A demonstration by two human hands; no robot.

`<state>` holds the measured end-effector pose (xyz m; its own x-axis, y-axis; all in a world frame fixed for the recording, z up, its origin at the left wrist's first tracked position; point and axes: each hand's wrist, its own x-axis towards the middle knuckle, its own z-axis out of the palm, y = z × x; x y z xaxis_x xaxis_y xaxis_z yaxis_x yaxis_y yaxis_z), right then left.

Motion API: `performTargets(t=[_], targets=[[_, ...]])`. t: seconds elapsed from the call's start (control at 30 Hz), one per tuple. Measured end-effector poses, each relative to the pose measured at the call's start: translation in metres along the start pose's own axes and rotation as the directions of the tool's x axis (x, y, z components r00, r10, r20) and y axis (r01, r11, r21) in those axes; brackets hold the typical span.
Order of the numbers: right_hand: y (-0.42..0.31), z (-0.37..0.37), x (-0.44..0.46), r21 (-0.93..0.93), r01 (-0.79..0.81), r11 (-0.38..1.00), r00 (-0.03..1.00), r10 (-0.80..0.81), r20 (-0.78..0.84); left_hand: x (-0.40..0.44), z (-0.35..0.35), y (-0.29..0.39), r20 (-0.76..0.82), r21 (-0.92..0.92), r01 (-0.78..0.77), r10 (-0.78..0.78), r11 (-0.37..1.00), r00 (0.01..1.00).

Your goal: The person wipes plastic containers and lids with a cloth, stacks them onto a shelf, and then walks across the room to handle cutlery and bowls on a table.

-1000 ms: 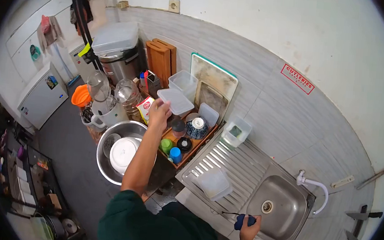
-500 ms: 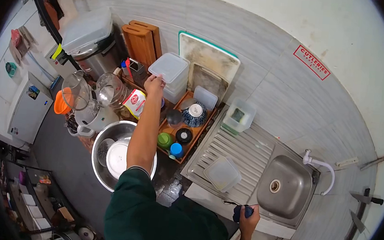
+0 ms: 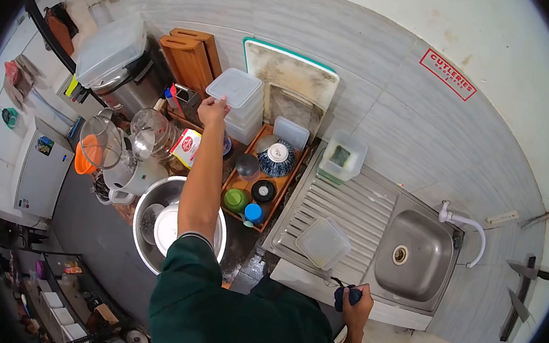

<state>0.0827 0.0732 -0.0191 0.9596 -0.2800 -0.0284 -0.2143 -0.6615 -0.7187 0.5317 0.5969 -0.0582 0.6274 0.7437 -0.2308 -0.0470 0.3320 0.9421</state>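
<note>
My left hand (image 3: 213,110) reaches forward, fingers curled at the near corner of the lid on a stack of clear plastic containers (image 3: 242,120). The stack stands upright by the wall. My right hand (image 3: 358,306) is closed around a bunched dark cloth (image 3: 348,297) near the counter's front edge. Under my left forearm sits a large steel basin (image 3: 142,245) with a white bowl (image 3: 166,229) and a strainer in it. Right of that forearm, a wooden tray (image 3: 234,180) bears a patterned bowl (image 3: 276,158), a green cup (image 3: 235,200) and a blue-topped container (image 3: 253,213).
A steel sink (image 3: 422,276) with a ribbed drainboard (image 3: 355,207) lies to the right. A flat plastic container (image 3: 324,242) and a tub with a sponge (image 3: 342,157) rest there. Knives (image 3: 519,305) hang at far right. Cutting boards (image 3: 290,76) lean on the wall.
The view has shifted slightly. My left hand stays at the container lid's corner, and my right hand still holds the dark cloth. The objects keep their places.
</note>
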Motion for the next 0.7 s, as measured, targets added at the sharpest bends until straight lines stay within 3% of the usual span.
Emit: performTargets(t=[0.53, 0.7], targets=[[0.001, 0.000, -0.003, -0.014, -0.013, 1.000, 1.000, 0.013, 0.002, -0.010, 0.006, 0.003, -0.040, 0.082, -0.106, 0.109, 0.991, 0.993], [0.004, 0.000, -0.007, -0.030, 0.019, 0.999, 1.000, -0.019, -0.007, -0.006, 0.003, 0.001, -0.030, 0.068, -0.052, 0.054, 0.996, 0.998]])
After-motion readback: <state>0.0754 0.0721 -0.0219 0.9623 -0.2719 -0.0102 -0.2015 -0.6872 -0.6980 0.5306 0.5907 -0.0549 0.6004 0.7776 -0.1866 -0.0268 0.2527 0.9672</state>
